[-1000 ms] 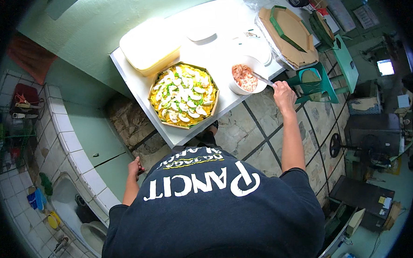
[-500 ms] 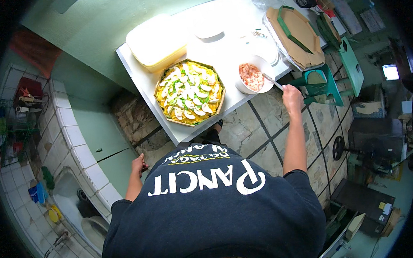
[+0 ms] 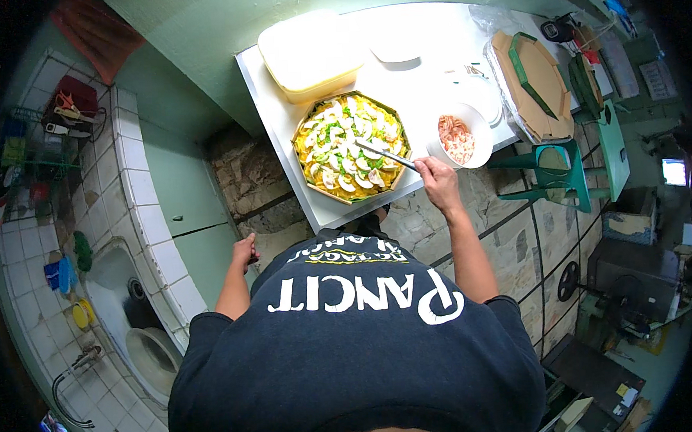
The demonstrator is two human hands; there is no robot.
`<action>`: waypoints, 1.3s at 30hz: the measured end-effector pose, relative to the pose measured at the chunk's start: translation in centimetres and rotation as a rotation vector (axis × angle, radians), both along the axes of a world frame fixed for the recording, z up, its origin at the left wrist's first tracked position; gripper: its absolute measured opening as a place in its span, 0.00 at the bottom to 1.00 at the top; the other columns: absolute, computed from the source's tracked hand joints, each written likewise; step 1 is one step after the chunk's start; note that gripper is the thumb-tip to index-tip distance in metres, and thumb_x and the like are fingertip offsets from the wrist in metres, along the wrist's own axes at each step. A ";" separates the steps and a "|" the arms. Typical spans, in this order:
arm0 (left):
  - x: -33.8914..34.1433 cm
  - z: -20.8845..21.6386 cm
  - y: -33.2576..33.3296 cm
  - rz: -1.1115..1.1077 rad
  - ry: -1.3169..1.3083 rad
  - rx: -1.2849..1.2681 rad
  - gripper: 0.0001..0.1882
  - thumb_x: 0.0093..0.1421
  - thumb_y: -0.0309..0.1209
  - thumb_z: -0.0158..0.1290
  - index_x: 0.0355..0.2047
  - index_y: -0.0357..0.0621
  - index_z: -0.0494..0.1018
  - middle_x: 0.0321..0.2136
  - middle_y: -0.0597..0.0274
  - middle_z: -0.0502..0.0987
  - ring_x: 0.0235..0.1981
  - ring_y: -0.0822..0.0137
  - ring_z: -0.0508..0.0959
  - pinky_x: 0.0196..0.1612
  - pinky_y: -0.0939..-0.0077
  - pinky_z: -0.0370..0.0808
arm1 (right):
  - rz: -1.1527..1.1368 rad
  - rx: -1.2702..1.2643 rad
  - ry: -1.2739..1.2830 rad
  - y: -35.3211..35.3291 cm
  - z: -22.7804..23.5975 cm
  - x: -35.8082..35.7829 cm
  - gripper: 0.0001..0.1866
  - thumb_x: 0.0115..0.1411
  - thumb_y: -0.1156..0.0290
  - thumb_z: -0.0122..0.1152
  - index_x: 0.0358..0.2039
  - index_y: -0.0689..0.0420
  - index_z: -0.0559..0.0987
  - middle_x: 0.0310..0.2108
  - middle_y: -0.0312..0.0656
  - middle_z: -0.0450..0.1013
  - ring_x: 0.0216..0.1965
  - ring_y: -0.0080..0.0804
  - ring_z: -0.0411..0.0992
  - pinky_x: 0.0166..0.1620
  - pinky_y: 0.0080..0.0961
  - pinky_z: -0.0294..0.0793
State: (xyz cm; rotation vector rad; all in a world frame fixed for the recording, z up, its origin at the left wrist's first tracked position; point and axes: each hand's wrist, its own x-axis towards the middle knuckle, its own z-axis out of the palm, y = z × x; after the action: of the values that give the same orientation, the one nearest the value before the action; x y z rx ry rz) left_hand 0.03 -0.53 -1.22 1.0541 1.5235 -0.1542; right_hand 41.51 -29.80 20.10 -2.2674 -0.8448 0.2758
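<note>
My right hand [image 3: 438, 183] is closed round slim metal tongs [image 3: 386, 154]. Their tips reach over an octagonal tray [image 3: 327, 193] of yellow noodles topped with white egg slices and chopped green herbs [image 3: 348, 147]. Whether the tips grip any food is too small to tell. Just right of that hand, a white bowl [image 3: 479, 135] holds pinkish, shrimp-like pieces [image 3: 456, 140]. My left hand [image 3: 246, 251] hangs low beside my shirt, left of the table corner, with its fingers curled in; what is in them, if anything, is hidden.
A large pale tub [image 3: 310, 57] stands on the white table [image 3: 424, 59] behind the tray. Flat cardboard boxes [image 3: 539, 88] are stacked at the table's right end, near a green stool [image 3: 555, 170]. At my left is a tiled sink [image 3: 118, 267].
My right hand has brought the tongs leftward out of the white bowl and over the noodle tray. The view has shifted, and my left hand stays low at my side.
</note>
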 end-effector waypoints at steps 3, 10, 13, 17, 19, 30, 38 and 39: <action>-0.5 0.3 -0.4 0.006 0.018 -0.018 0.20 0.59 0.47 0.54 0.18 0.49 0.65 0.12 0.70 0.65 0.13 0.70 0.71 0.18 0.72 0.71 | -0.002 -0.106 -0.021 0.1 -0.1 0.1 0.14 0.62 0.62 0.52 0.32 0.58 0.80 0.29 0.47 0.75 0.32 0.47 0.74 0.36 0.36 0.71; -0.8 -0.6 -0.1 -0.021 -0.021 -0.032 0.19 0.60 0.46 0.53 0.18 0.50 0.65 0.12 0.70 0.65 0.13 0.70 0.71 0.18 0.71 0.72 | -0.149 -0.041 0.058 -2.2 1.5 1.7 0.14 0.61 0.61 0.54 0.33 0.59 0.80 0.29 0.47 0.75 0.31 0.45 0.74 0.35 0.34 0.71; -0.9 -1.1 -0.4 0.017 0.021 -0.094 0.19 0.60 0.46 0.53 0.18 0.50 0.65 0.12 0.70 0.65 0.13 0.69 0.71 0.18 0.71 0.72 | -0.315 0.079 0.118 -5.2 3.7 5.0 0.14 0.60 0.61 0.56 0.35 0.60 0.80 0.29 0.47 0.75 0.32 0.45 0.74 0.36 0.33 0.71; -0.3 -1.3 -0.3 -0.010 -0.014 -0.026 0.20 0.59 0.46 0.54 0.18 0.49 0.65 0.12 0.69 0.64 0.13 0.69 0.70 0.18 0.72 0.72 | -0.357 -0.301 -0.336 -10.3 6.5 11.7 0.14 0.60 0.59 0.55 0.38 0.54 0.80 0.33 0.43 0.75 0.34 0.42 0.74 0.37 0.35 0.71; 0.1 -1.0 0.1 -0.014 -0.023 0.006 0.20 0.59 0.46 0.54 0.17 0.48 0.65 0.12 0.68 0.64 0.12 0.69 0.70 0.18 0.72 0.71 | -0.286 -0.549 -0.392 -11.4 6.6 13.6 0.11 0.59 0.61 0.54 0.35 0.53 0.80 0.33 0.43 0.74 0.36 0.45 0.74 0.39 0.39 0.72; 1.5 -0.4 -0.7 -0.010 -0.018 -0.004 0.21 0.59 0.45 0.55 0.17 0.47 0.65 0.12 0.68 0.65 0.13 0.69 0.70 0.18 0.71 0.71 | -0.238 -0.929 -0.294 -9.4 7.4 14.2 0.14 0.57 0.59 0.57 0.33 0.58 0.81 0.35 0.52 0.77 0.39 0.52 0.75 0.42 0.44 0.74; -0.2 -0.8 -0.9 -0.017 -0.003 -0.028 0.20 0.58 0.48 0.54 0.18 0.49 0.65 0.12 0.69 0.65 0.14 0.68 0.72 0.19 0.71 0.71 | -0.361 -0.850 -0.269 -9.6 8.5 12.4 0.15 0.57 0.58 0.57 0.34 0.55 0.81 0.33 0.51 0.77 0.38 0.52 0.75 0.40 0.45 0.73; -0.2 -0.8 -0.8 -0.025 0.000 -0.032 0.20 0.58 0.48 0.54 0.18 0.50 0.65 0.12 0.69 0.65 0.14 0.68 0.72 0.20 0.71 0.71 | -0.372 -0.783 -0.289 -9.9 9.2 11.9 0.14 0.58 0.58 0.56 0.32 0.55 0.81 0.33 0.49 0.77 0.38 0.51 0.75 0.39 0.43 0.73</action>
State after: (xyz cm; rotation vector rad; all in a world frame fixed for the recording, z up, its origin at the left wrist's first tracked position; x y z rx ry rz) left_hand -0.21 -1.31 -2.03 1.0477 1.5035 -0.1950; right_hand 53.38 -39.69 29.30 -3.1984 -0.4634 0.1109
